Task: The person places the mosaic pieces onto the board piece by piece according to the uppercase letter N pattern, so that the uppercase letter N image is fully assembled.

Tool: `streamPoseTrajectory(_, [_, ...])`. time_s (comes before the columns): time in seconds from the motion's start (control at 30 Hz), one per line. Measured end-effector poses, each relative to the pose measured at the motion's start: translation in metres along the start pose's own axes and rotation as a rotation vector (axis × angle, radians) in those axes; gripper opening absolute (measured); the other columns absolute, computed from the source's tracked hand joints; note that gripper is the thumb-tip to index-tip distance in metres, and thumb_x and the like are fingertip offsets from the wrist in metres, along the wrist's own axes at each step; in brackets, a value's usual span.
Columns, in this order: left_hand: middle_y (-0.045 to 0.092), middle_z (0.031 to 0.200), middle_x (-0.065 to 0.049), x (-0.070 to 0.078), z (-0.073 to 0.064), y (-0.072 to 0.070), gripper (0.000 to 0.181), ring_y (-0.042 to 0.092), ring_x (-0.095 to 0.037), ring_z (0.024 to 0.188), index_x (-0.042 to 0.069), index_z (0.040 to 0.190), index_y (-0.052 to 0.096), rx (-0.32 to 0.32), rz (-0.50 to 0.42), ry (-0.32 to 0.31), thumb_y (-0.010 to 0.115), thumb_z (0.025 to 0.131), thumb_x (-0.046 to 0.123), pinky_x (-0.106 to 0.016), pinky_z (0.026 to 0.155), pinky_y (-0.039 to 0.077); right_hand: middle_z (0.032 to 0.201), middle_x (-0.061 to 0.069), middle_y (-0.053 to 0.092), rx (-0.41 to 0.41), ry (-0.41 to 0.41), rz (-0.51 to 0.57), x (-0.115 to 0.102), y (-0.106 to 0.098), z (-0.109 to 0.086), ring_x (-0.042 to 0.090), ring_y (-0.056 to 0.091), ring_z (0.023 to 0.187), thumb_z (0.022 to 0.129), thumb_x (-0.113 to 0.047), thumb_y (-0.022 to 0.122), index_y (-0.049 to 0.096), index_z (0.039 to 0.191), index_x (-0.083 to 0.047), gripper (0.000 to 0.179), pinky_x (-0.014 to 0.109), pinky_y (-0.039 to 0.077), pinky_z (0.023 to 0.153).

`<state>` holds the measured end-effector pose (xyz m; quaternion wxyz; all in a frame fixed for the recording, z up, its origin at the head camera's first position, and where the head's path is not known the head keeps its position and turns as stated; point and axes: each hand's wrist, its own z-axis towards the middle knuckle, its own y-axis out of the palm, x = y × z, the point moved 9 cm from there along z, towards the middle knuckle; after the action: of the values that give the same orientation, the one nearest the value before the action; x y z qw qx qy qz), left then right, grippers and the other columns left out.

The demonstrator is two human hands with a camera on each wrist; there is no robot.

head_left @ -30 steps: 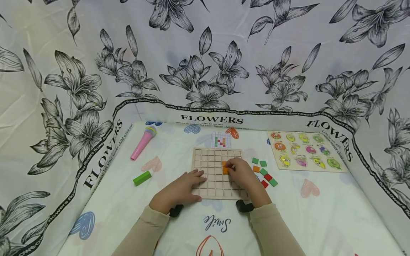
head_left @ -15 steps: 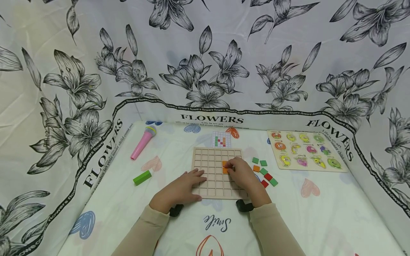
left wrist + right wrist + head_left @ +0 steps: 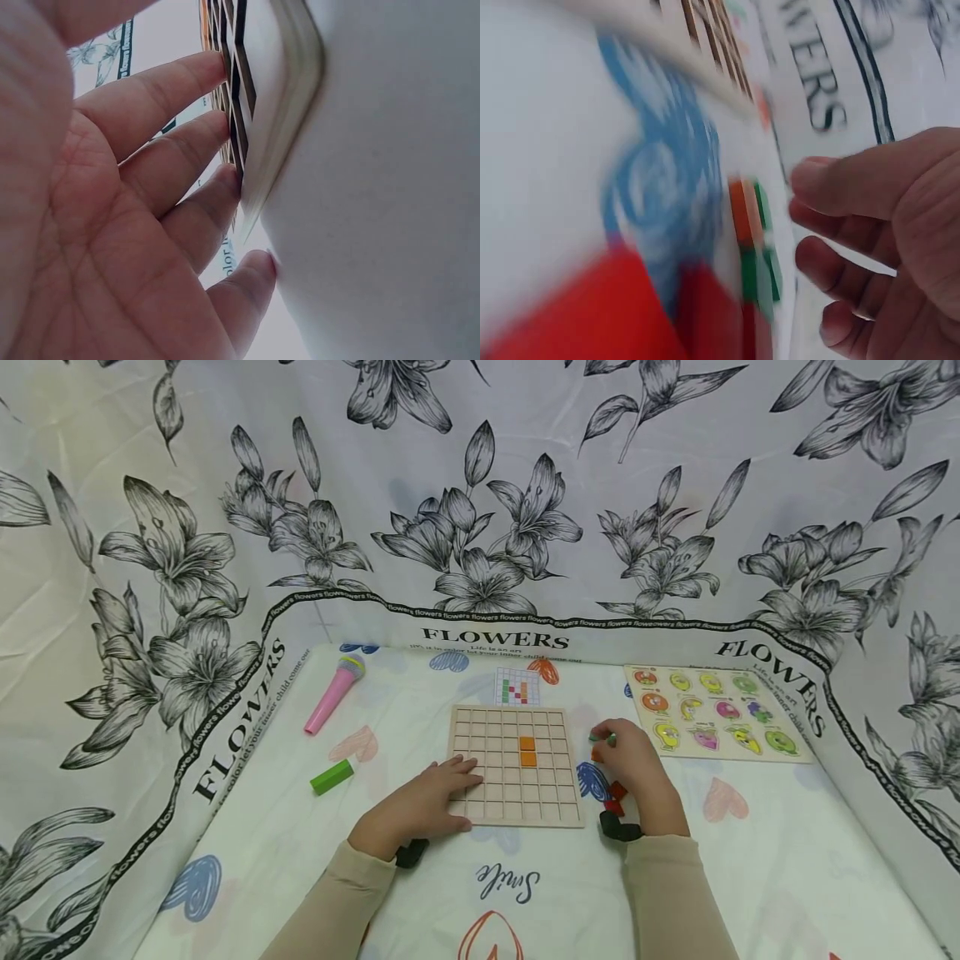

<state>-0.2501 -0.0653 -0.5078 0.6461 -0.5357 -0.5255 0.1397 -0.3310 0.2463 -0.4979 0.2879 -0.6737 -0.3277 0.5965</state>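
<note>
A wooden grid board (image 3: 513, 802) lies flat at the middle of the table, with two orange square tiles (image 3: 528, 752) set in neighbouring cells. My left hand (image 3: 420, 802) rests on the board's left edge, fingers spread; the left wrist view shows the fingertips (image 3: 214, 67) against the grid. My right hand (image 3: 633, 764) is to the right of the board, over the loose tiles. Its fingers are loosely bent and nothing shows between them in the right wrist view. Near it lie an orange tile (image 3: 742, 214), green tiles (image 3: 757, 281) and red tiles (image 3: 617, 791), partly hidden by the hand.
A small pattern card (image 3: 517, 687) with coloured squares lies behind the board. At the back right is a fruit puzzle board (image 3: 701, 706). A pink toy microphone (image 3: 330, 702) and a green block (image 3: 332, 777) lie on the left. A flower-printed curtain (image 3: 480, 527) stands behind.
My right hand has left the orange tiles on the board and moved right to the loose tiles. Both orange tiles now show in full. My left hand has stayed put.
</note>
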Motion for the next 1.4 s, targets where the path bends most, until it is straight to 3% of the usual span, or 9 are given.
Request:
streamPoseTrajectory(0.13, [0.043, 0.174, -0.006, -0.001, 0.000, 0.001, 0.071, 0.031, -0.032, 0.167, 0.016, 0.157, 0.062, -0.002, 0.010, -0.010, 0.089, 0.092, 0.027, -0.058, 0.136, 0.024, 0.124, 0.014, 0.070, -0.055, 0.036, -0.012, 0.018, -0.003, 0.000, 0.030, 0.062, 0.102, 0.108, -0.023, 0.068, 0.073, 0.128, -0.009, 0.025, 0.041, 0.059, 0.086])
streamPoseTrajectory(0.3, [0.043, 0.174, -0.007, 0.000, 0.000, 0.000, 0.071, 0.031, -0.033, 0.167, 0.015, 0.157, 0.062, -0.002, 0.007, -0.005, 0.090, 0.092, 0.026, -0.059, 0.136, 0.025, 0.121, 0.014, 0.072, -0.062, 0.027, -0.008, 0.021, -0.002, -0.002, 0.028, 0.063, 0.100, 0.105, -0.020, 0.071, 0.074, 0.127, -0.009, 0.024, 0.038, 0.058, 0.083])
streamPoseTrajectory(0.67, [0.043, 0.175, -0.007, 0.002, -0.002, -0.001, 0.072, 0.030, -0.033, 0.167, 0.014, 0.157, 0.061, -0.005, 0.001, 0.000, 0.089, 0.092, 0.026, -0.059, 0.137, 0.024, 0.131, 0.017, 0.070, -0.075, 0.015, -0.031, 0.018, 0.000, -0.003, 0.033, 0.063, 0.113, 0.104, -0.018, 0.073, 0.075, 0.129, -0.007, 0.027, 0.053, 0.058, 0.102])
streamPoseTrajectory(0.97, [0.043, 0.175, -0.007, 0.001, 0.000, 0.000, 0.071, 0.030, -0.032, 0.167, 0.015, 0.157, 0.062, -0.001, 0.002, -0.003, 0.089, 0.092, 0.026, -0.059, 0.136, 0.024, 0.120, 0.014, 0.069, -0.099, 0.021, -0.030, 0.017, 0.003, -0.002, 0.031, 0.060, 0.106, 0.102, -0.015, 0.075, 0.071, 0.122, -0.010, 0.021, 0.039, 0.057, 0.086])
streamPoseTrajectory(1.1, [0.042, 0.175, -0.006, 0.000, 0.000, 0.001, 0.071, 0.030, -0.031, 0.167, 0.016, 0.157, 0.061, -0.005, 0.003, -0.010, 0.089, 0.093, 0.027, -0.058, 0.137, 0.024, 0.111, 0.011, 0.070, -0.050, -0.003, -0.018, 0.006, -0.002, -0.005, 0.028, 0.060, 0.099, 0.103, -0.014, 0.073, 0.070, 0.116, -0.011, 0.014, 0.035, 0.054, 0.080])
streamPoseTrajectory(1.23, [0.042, 0.175, -0.006, 0.000, 0.000, 0.001, 0.071, 0.030, -0.032, 0.167, 0.015, 0.157, 0.061, -0.005, 0.003, -0.009, 0.089, 0.093, 0.027, -0.058, 0.137, 0.024, 0.108, 0.010, 0.072, 0.018, -0.064, 0.025, -0.020, -0.007, -0.010, 0.028, 0.062, 0.100, 0.105, -0.012, 0.071, 0.071, 0.115, -0.011, 0.010, 0.041, 0.056, 0.088])
streamPoseTrajectory(1.4, [0.043, 0.174, -0.008, 0.002, -0.001, -0.001, 0.070, 0.030, -0.033, 0.167, 0.015, 0.157, 0.061, 0.000, -0.004, -0.003, 0.089, 0.093, 0.026, -0.059, 0.136, 0.024, 0.110, 0.005, 0.075, -0.037, -0.152, 0.037, -0.056, 0.011, -0.016, 0.026, 0.065, 0.104, 0.106, -0.011, 0.070, 0.073, 0.117, -0.013, 0.012, 0.045, 0.061, 0.096])
